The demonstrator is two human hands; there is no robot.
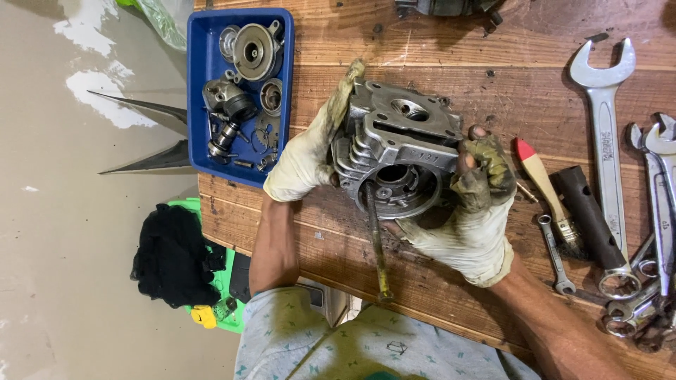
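Here, your left hand [306,158] (in a soiled, pale work glove) is pressed flat against the left side of the finned metal engine casting [398,151], while your right hand [475,211], gloved likewise, clasps its right edge with fingers curled over the rim. The casting rests on the wooden workbench [422,49], just right of the blue tray [199,105] of small metal parts. A long bolt [375,243] lies below it; a red-tipped brush [546,193] and wrenches [605,134] lie to the right.
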